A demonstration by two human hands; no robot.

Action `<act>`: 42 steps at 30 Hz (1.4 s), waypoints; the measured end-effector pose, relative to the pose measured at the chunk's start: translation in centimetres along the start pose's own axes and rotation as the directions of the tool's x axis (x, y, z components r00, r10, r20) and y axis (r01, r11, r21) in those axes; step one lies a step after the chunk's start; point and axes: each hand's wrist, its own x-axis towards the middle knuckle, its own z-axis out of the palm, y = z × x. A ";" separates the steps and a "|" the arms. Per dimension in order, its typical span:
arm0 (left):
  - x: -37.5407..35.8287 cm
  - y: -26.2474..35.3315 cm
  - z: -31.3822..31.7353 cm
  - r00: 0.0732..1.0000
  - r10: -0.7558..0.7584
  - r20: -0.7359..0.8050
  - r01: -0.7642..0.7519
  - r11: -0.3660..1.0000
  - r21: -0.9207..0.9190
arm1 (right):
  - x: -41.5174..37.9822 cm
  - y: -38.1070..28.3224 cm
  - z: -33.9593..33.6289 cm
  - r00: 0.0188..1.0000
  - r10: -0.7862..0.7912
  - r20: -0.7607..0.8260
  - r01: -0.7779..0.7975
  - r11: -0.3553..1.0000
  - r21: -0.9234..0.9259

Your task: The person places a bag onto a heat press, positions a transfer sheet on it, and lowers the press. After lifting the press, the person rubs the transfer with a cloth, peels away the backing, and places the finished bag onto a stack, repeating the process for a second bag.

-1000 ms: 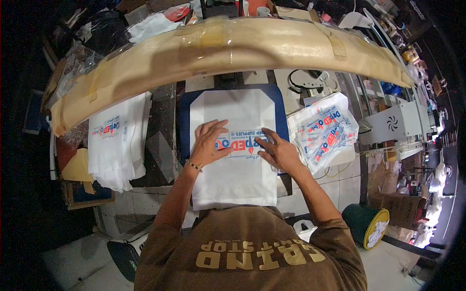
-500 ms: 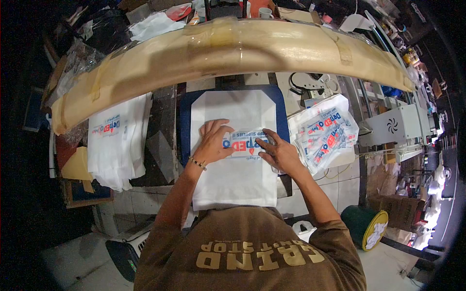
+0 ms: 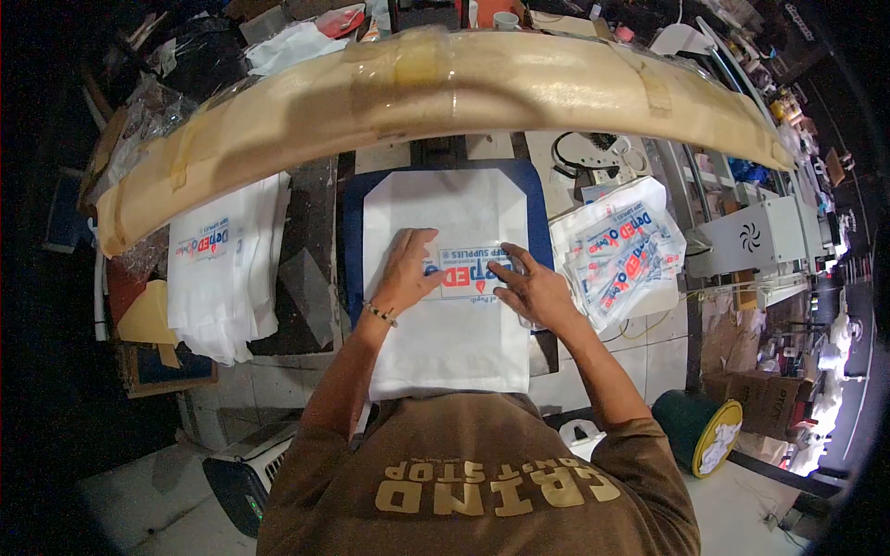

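A white bag (image 3: 445, 347) lies flat on a dark blue pad (image 3: 354, 208) in front of me. Across its middle sits a printed film (image 3: 468, 274) with red and blue lettering. My left hand (image 3: 408, 269), with a beaded bracelet at the wrist, rests on the left part of the print, fingers apart. On the right edge of the film and bag lies my right hand (image 3: 536, 292), its fingers spread. Neither hand is closed on anything.
White printed bags (image 3: 222, 306) are stacked at the left. More printed films (image 3: 621, 259) lie on a pile at the right. A long tan taped beam (image 3: 556, 93) arches across the far side. A green bin (image 3: 681, 422) stands at the lower right.
The fingers of my left hand have drawn closer together and shifted slightly on the print. My right hand has hardly moved.
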 end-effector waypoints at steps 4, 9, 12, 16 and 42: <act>0.1 -0.7 0.0 0.994 0.109 0.000 -0.109 0.994 0.011 | 0.0 0.1 0.2 0.999 -0.018 -0.026 0.018 1.000 0.022; -0.1 -1.1 0.0 0.998 0.066 0.010 -0.066 0.998 -0.006 | 0.0 -0.1 0.0 0.999 -0.030 -0.042 0.030 1.000 -0.002; -0.1 -0.7 -0.4 0.999 -0.002 0.038 0.004 0.999 -0.036 | 0.0 -0.4 -0.5 1.000 0.020 0.004 -0.020 0.999 0.025; -0.2 -1.0 -0.4 0.999 -0.010 0.046 0.012 0.999 -0.039 | -0.1 -0.2 -0.3 1.000 0.016 -0.010 -0.015 0.999 0.032; -1.5 0.1 -0.2 0.998 0.056 0.005 -0.057 0.991 0.118 | -0.4 0.1 0.3 0.998 0.008 -0.058 -0.004 0.998 0.063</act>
